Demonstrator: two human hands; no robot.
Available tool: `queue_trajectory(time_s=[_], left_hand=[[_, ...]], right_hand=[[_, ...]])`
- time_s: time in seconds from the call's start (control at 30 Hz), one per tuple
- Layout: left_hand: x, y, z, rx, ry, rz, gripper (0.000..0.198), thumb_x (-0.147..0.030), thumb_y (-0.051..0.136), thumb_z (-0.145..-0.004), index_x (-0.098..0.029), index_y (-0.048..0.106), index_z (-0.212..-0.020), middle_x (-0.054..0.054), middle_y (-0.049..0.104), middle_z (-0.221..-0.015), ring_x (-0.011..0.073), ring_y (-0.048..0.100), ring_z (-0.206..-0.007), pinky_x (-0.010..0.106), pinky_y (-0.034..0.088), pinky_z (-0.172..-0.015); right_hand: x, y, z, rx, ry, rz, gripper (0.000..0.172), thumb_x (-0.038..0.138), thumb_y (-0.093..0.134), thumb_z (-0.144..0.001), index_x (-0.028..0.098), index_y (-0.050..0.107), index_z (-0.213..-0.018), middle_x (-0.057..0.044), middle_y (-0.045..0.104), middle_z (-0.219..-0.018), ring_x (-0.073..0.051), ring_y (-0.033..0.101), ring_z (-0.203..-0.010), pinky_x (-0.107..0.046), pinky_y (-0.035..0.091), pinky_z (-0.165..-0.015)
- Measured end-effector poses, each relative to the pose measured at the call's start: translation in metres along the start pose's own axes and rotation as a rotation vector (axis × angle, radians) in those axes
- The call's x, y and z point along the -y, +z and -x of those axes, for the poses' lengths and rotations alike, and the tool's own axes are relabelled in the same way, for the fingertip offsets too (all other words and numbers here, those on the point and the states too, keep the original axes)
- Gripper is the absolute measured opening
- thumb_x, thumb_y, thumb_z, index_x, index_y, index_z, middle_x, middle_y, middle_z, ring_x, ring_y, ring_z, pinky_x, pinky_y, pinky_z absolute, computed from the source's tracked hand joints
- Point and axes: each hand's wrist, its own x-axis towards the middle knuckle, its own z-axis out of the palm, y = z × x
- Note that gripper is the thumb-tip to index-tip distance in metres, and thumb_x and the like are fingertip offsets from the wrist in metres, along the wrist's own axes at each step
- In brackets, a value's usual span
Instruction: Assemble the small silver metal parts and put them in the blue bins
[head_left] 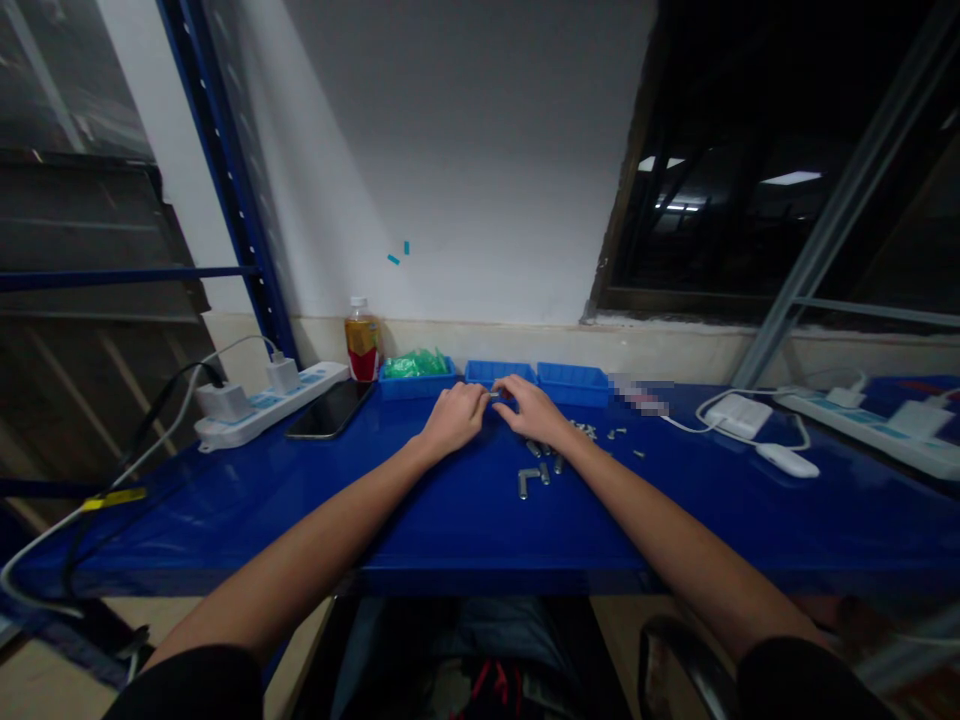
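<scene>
My left hand (454, 418) is closed, its fingers pinching a small light metal piece (493, 396) that sticks out to the right. Close beside it, my right hand (531, 410) curls its thumb and fingertips around the free end of the piece; what lies in this pinch is too small to name. Under and near the right wrist lie several grey metal cylindrical pieces (544, 474), one pair forming a corner shape (524, 484). Small screws (639, 454) are scattered to the right of them, partly hidden by the right forearm.
Along the wall stand blue bins (573, 384), one with green plastic bags (415, 363). A drink bottle (363, 340), a phone (330, 410) and a power strip (277, 405) are on the left. White adapters (739, 414), cables and another strip (877, 425) occupy the right of the blue table (450, 540).
</scene>
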Motion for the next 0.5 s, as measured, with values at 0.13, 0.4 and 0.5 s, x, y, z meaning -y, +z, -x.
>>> queue_trajectory(time_s=[0.13,0.4,0.5], left_hand=[[0.0,0.004,0.0,0.019,-0.002,0.029,0.038,-0.036,0.024,-0.098,-0.019,0.057,-0.102,0.008,0.064,-0.099,0.0214,0.056,-0.096,0.035,0.042,-0.083],[0.002,0.02,0.006,0.247,-0.019,0.013,0.043,-0.043,0.041,-0.091,-0.021,0.046,-0.127,0.012,0.05,-0.127,0.028,0.048,-0.116,0.044,0.043,-0.09],[0.004,0.022,0.006,0.298,-0.023,0.003,0.041,-0.046,0.037,-0.092,-0.023,0.05,-0.122,0.011,0.05,-0.126,0.029,0.047,-0.117,0.048,0.043,-0.09]], right_hand=[[-0.004,-0.003,-0.004,0.016,0.01,0.132,0.016,0.028,0.047,-0.09,0.019,0.058,-0.098,-0.007,0.06,-0.096,-0.018,0.054,-0.092,-0.029,0.04,-0.081],[-0.046,-0.001,-0.008,-0.12,0.422,0.454,0.027,0.036,0.046,-0.092,0.016,0.063,-0.094,-0.014,0.061,-0.101,-0.026,0.051,-0.1,-0.036,0.039,-0.083],[-0.046,-0.005,-0.008,-0.15,0.436,0.476,0.029,0.037,0.047,-0.091,0.015,0.063,-0.099,-0.016,0.06,-0.103,-0.027,0.05,-0.102,-0.038,0.039,-0.085]])
